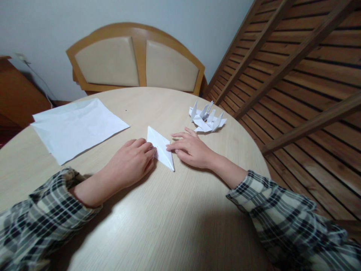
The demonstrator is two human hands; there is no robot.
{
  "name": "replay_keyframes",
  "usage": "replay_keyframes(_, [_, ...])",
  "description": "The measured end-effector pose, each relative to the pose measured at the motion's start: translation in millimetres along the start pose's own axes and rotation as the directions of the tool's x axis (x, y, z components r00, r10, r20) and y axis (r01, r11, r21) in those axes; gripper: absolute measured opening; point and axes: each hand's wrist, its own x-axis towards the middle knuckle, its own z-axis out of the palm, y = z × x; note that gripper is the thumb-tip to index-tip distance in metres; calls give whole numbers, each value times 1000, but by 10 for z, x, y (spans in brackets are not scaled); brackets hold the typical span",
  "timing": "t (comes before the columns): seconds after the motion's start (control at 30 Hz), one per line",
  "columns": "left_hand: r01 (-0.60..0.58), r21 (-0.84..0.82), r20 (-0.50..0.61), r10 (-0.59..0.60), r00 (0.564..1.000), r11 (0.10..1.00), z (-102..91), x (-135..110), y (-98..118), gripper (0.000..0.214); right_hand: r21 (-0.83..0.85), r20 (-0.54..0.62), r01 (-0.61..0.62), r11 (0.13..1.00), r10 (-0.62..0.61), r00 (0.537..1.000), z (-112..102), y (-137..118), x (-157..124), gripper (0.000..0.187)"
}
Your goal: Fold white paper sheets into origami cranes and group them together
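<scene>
Your left hand [132, 162] sits knuckles-up, fingers curled, tips down on the left edge of the folded paper [160, 147]. The thumb is hidden, so you cannot tell whether it pinches the paper or only presses it. Your right hand [191, 148] lies flat and released, fingers stretched out, tips touching the paper's right edge; nothing is grasped.

The folded paper is a long white diamond lying flat on the tabletop [169, 210], between your two hands, near the middle. One point aims away from you, the other towards you.

A loose stack of white sheets [76, 126] lies to your left, well apart from the left hand, its near corner close to the tabletop's left rim. A small pile of folded paper cranes [207, 118] sits beyond your right hand, near but not touching it, close to the right rim.

The round rim curves just past the cranes, with slatted wood [310, 75] beyond it. A chair [135, 56] stands at the far edge. There is bare tabletop between you and the paper, and more behind it up to the chair.
</scene>
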Motion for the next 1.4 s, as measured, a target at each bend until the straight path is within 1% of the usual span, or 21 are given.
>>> replay_keyframes(0.17, [66, -91, 8, -65, 998, 994, -7, -6, -10, 47, 74, 31, 83, 994, -85, 996, 16, -51, 4, 34])
replay_keyframes(0.23, [77, -130, 2, -77, 997, 988, 20, -14, -34, 49, 94, 40, 129, 987, -133, 990, 44, -71, 5, 34])
replay_keyframes(0.33, [32, -181, -40, -40, 998, 983, 96, -24, -93, 42, 93, 1, 190, 977, -191, 982, 102, -74, 6, 34])
replay_keyframes(0.47, [-45, -304, -92, 18, 996, 951, 210, -31, -172, 39, 95, -80, 235, 967, -228, 970, 158, -27, 10, 26])
replay_keyframes(0.57, [-81, -399, -100, 44, 994, 914, 257, -30, -202, 41, 73, -99, 227, 971, -219, 971, 162, 14, 18, 18])
replay_keyframes(0.73, [-101, -460, -82, 71, 994, 882, 280, -17, -214, 46, 14, -96, 224, 974, -222, 970, 158, 47, 16, 10])
replay_keyframes(1.0, [-95, -475, -76, 67, 995, 875, 279, -13, -225, 48, -40, -51, 236, 971, -237, 970, 145, 32, 12, 15])
replay_keyframes(1.17, [-88, -470, -53, 71, 996, 878, 265, -22, -232, 48, -51, -72, 240, 969, -244, 967, 148, 35, 13, 20])
replay_keyframes(1.33, [-92, -480, -73, 64, 995, 873, 235, -2, -217, 39, -81, -84, 181, 980, -188, 979, 167, 11, 21, 20])
replay_keyframes(1.4, [-89, -490, -89, 52, 995, 867, 233, 11, -212, 40, -77, -88, 156, 985, -162, 983, 173, -1, 26, 19])
